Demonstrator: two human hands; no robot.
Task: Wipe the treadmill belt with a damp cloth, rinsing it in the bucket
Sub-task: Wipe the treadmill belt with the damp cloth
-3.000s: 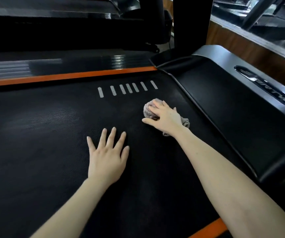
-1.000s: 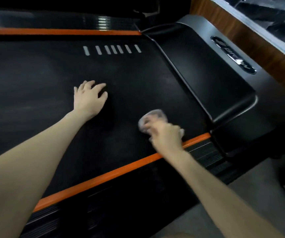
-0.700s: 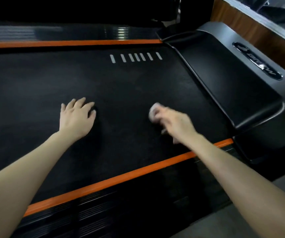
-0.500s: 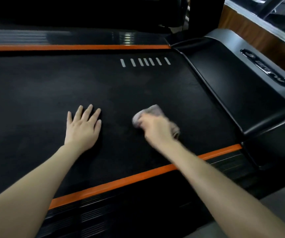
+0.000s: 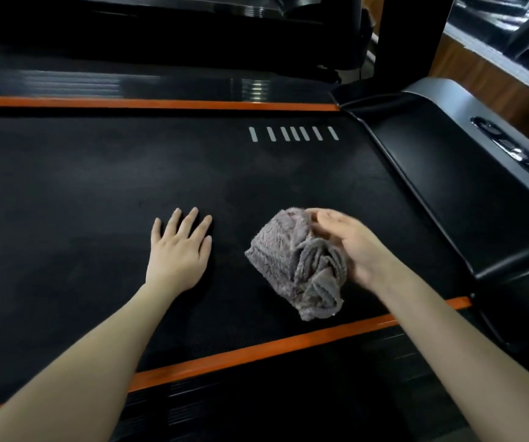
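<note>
Right hand [image 5: 349, 247]: gripping the bunched grey cloth [image 5: 298, 266] over the belt [image 5: 97, 186].
Left hand [image 5: 178, 250]: lying flat, fingers straight, on the belt beside the cloth.

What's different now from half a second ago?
The right hand has turned up from palm-down wiping and seems to have lifted the cloth off the belt, still gripping it. The left hand stayed flat on the belt.

The wide black treadmill belt [image 5: 97, 186] looks matt and finely grained; over it, the crumpled grey terry cloth [image 5: 280, 250] is fluffy; right of the belt, the black plastic motor cover [image 5: 432, 173] is smooth, semi-glossy.
</note>
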